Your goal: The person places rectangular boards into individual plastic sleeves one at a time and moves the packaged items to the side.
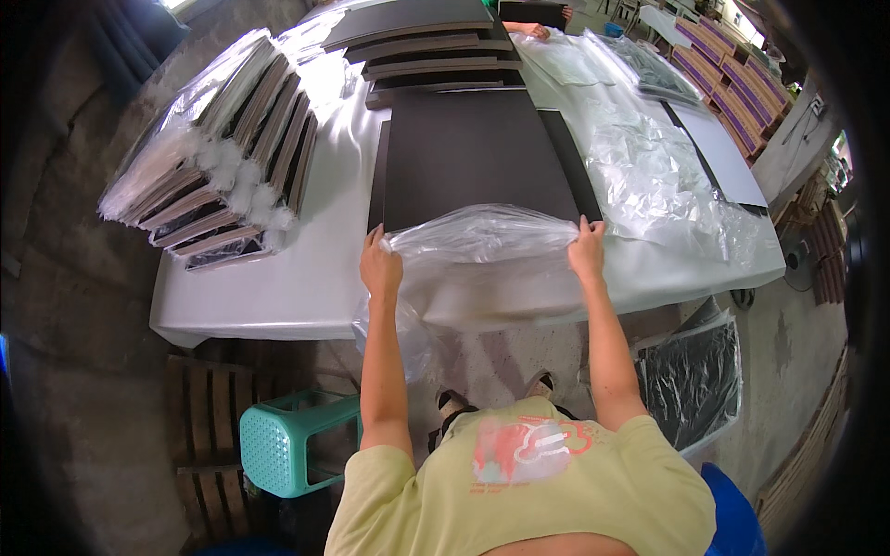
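A clear plastic bag (482,232) is stretched between my two hands, its mouth over the near edge of a dark flat panel (468,153). My left hand (380,267) pinches the bag at the panel's near left corner. At the near right corner my right hand (586,250) is closed on the bag's other side. Loose plastic hangs below the table edge by my left forearm. Under the top panel, another dark panel (570,167) shows at the sides. Behind them rises a stack of dark panels (426,46).
Plastic-wrapped panels (222,157) lean in a pile on the white-covered table (241,310) at left. Loose clear bags (640,167) lie at right. A green stool (278,449) and a wrapped panel (695,375) are below. Another person's hand (533,31) shows at the far side.
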Demonstrator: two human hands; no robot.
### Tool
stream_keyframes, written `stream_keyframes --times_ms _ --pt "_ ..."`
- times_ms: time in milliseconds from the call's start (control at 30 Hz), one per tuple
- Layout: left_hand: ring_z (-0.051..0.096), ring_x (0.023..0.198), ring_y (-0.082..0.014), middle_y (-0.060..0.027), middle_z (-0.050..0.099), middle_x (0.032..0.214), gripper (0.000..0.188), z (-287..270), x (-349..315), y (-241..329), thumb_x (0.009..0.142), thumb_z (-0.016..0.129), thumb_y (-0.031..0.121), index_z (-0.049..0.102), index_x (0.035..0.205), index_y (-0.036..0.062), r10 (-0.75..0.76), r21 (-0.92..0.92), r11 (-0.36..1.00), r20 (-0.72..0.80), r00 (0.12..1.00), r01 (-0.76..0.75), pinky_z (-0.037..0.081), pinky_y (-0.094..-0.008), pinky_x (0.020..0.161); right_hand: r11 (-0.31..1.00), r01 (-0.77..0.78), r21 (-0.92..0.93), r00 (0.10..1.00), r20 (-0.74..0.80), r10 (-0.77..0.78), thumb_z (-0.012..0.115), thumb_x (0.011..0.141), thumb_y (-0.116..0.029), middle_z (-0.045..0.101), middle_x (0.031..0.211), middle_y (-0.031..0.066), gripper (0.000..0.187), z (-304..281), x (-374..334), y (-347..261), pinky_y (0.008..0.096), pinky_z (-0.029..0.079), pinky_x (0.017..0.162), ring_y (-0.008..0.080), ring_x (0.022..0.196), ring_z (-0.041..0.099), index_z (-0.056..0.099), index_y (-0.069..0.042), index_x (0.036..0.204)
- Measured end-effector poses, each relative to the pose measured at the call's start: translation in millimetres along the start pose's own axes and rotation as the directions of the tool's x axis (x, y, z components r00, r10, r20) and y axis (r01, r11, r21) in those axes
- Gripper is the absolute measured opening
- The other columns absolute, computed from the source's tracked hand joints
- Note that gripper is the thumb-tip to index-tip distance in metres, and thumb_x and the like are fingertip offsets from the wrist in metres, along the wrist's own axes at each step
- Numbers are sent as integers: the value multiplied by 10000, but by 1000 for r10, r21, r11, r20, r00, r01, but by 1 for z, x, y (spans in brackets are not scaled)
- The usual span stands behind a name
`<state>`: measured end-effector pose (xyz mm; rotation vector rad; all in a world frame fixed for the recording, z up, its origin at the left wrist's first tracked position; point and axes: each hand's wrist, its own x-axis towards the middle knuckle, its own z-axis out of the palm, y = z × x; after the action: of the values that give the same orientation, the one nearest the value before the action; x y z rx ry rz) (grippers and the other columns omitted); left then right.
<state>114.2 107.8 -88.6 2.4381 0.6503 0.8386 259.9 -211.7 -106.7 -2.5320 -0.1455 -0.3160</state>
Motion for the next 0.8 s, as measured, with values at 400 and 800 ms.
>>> stream_keyframes --times_ms 400,800 --pt "562 683 -130 -77 607 758 242 -55 -113 -56 646 506 -102 598 856 -24 -255 -593 643 430 866 485 454 -254 610 652 -297 698 937 81 340 603 746 -15 587 833 52 197 -28 -102 50 192 341 472 68 642 506 567 -11 940" --pt "502 734 -108 -27 551 734 149 -46 -91 -71 712 653 107 580 800 11 -129 -481 772 521 844 416 402 -250 683 305 -557 773 735 629 -251 682 672 -39 489 714 -29 207 -40 -49 127 197 361 543 74 627 468 503 -82 766"
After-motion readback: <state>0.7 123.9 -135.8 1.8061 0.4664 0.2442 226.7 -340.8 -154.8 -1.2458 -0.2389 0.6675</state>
